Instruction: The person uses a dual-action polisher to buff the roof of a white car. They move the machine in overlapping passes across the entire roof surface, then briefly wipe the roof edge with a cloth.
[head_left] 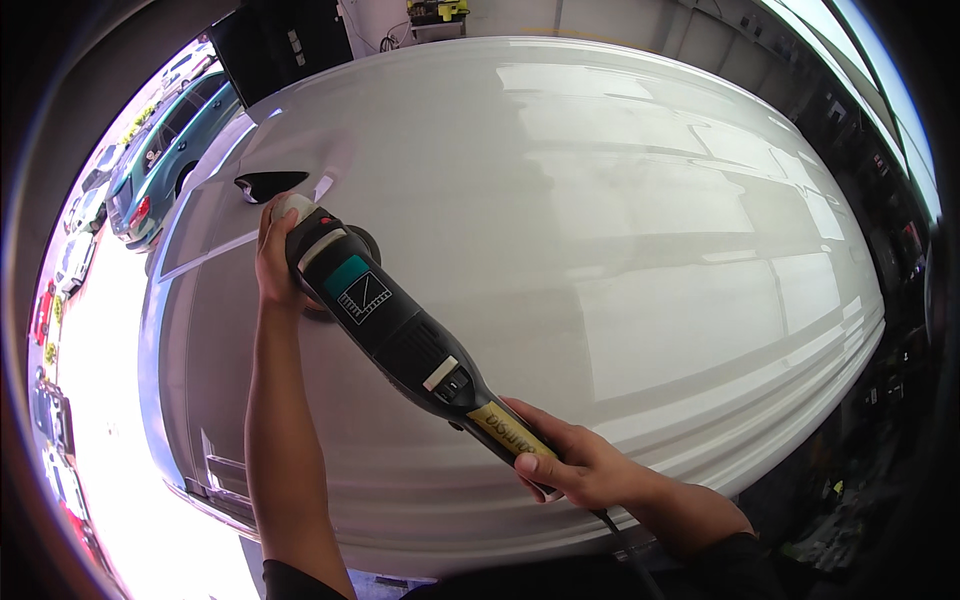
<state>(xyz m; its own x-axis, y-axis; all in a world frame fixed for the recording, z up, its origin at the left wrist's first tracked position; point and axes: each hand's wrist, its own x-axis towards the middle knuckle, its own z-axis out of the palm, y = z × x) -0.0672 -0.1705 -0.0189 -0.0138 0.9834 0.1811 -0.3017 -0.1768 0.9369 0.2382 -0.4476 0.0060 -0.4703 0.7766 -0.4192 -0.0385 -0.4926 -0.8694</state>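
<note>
A black car polisher (400,325) with a teal patch and a yellow label lies slantwise over a glossy white car roof (600,200). My left hand (277,250) is closed around its head end at the upper left, where a whitish piece shows by the fingers. The rear handle is wrapped by my right hand (575,460), thumb on top. Beneath the head, the round pad is mostly hidden; only its dark edge shows on both sides. Just beyond my left hand, a black fin antenna (268,186) stands on the roof.
From the handle a dark cord (625,545) runs down past my right forearm. Parked cars, among them a teal one (165,160), stand outside at the left. A black panel (280,45) and a small stand (437,18) are at the far side. Dark clutter lines the right.
</note>
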